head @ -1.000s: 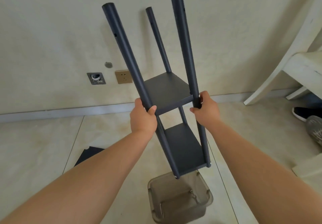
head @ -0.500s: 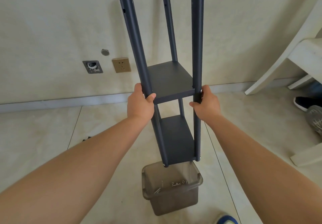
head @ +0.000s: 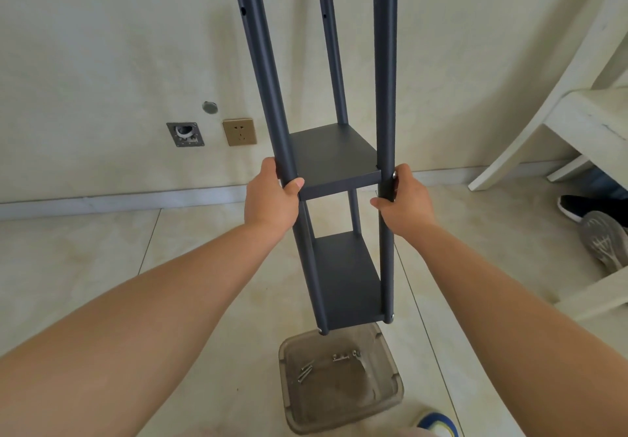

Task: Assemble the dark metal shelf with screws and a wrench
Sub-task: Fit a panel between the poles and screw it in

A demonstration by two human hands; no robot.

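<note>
The dark metal shelf (head: 334, 154) stands nearly upright in front of me, with two square boards fixed between three visible round posts. My left hand (head: 272, 199) grips the near left post just beside the upper board. My right hand (head: 402, 199) grips the near right post at the same height, below a silver screw head. The posts' lower ends hang just above a clear plastic bin (head: 339, 382) on the floor. Several loose screws (head: 343, 357) lie inside the bin. No wrench is in view.
A beige wall with a socket (head: 239, 131) and an open wall box (head: 185, 134) is behind the shelf. A white chair (head: 584, 124) stands at right, shoes (head: 601, 243) beside it. A shoe toe (head: 436, 424) shows at the bottom edge on the tiled floor.
The shelf has swung from a leftward tilt to nearly upright, and its post tops now run out of the frame. Both hands kept their grip. The bin's screws have come into view.
</note>
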